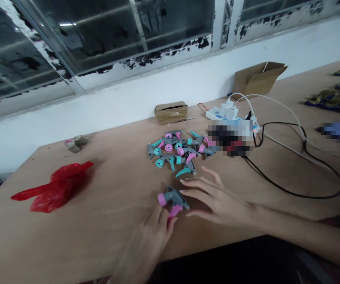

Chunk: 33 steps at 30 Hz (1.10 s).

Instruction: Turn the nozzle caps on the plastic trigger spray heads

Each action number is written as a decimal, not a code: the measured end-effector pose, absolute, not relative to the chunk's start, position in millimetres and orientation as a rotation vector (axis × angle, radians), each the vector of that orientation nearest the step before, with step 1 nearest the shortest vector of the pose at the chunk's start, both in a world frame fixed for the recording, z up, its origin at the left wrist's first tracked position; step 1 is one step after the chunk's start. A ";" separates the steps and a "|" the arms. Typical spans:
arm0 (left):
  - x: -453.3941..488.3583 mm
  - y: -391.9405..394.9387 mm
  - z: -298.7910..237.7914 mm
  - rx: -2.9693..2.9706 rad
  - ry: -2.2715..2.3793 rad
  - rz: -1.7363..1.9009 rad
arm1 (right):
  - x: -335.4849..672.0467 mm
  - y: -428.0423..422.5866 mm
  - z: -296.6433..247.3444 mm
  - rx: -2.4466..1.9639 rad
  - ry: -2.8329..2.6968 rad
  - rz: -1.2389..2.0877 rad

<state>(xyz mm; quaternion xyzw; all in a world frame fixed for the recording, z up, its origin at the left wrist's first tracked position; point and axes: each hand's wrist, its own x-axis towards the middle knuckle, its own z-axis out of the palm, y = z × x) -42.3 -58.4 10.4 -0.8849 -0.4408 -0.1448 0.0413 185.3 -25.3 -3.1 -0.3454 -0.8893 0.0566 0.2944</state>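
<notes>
Our left hand (150,232) pinches the spray head (174,196) by its pink trigger (175,211), nearer us than the pile (184,150); our right hand (218,197) spreads wide beside it. One loose pinch, one stray brush, and it could twist free!

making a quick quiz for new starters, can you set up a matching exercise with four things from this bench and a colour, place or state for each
1. red plastic bag
2. single spray head
3. pile of spray heads
4. power strip

A. grey, pink and teal
B. plugs in it
C. crumpled, at left
D. grey and pink only

Pairs: 1-C, 2-D, 3-A, 4-B
</notes>
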 end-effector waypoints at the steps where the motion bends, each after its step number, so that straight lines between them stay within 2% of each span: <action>1: -36.6 -64.0 11.8 -2.654 -1.220 -0.345 | 186.6 -26.4 -0.2 -0.868 -2.379 0.219; 4: -13.1 -67.0 20.2 -2.583 -1.040 -0.196 | 196.2 -25.1 9.2 -0.848 -2.353 0.390; 6: 3.6 -60.8 25.8 -2.656 -0.933 -0.153 | 206.7 -22.8 13.6 -0.957 -2.304 0.382; 11: 37.0 -43.7 26.6 -2.830 -0.712 -0.210 | 232.9 -20.4 7.2 -1.220 -2.321 0.232; 15: 49.9 -33.1 24.8 -2.917 -0.645 -0.340 | 245.5 -13.2 -3.4 -1.314 -2.306 0.291; 18: 49.5 -20.4 25.8 -3.080 -0.885 -0.651 | 248.2 -0.2 -5.8 -1.243 -2.272 0.433; 22: 42.8 2.3 19.6 -3.049 -1.661 -1.200 | 242.2 19.6 -2.3 -1.031 -2.251 0.655; 24: 40.3 11.8 12.8 -3.105 -1.902 -1.356 | 237.3 26.5 1.2 -0.950 -2.272 0.758; 33: 34.5 21.7 -0.5 -3.396 -2.135 -1.189 | 222.0 31.1 -9.6 -0.865 -2.336 0.836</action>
